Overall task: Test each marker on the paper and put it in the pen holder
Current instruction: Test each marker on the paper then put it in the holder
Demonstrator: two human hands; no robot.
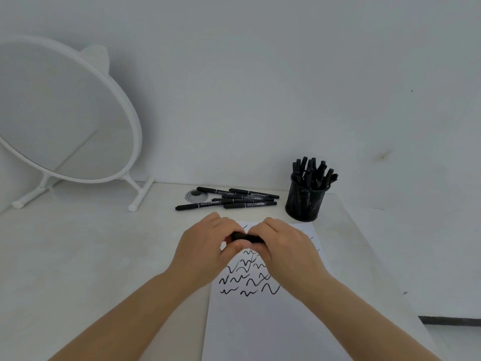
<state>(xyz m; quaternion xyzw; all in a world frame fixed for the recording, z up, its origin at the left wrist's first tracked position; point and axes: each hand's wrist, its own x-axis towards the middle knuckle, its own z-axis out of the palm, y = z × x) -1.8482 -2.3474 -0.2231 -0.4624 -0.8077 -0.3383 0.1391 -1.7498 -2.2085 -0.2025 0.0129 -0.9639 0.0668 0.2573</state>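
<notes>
Gripping one marker (247,237) in both hands over paper (260,321), cap end hidden.
Pen holder (305,201) far right; untested markers (229,199) far centre. Left hand (208,243) and right hand (283,246) curl round barrel; best pull straight apart, steady.

Two bare forearms, left hand (208,243) and right hand (283,246) unsleeved, ringless, ungloved.
</notes>
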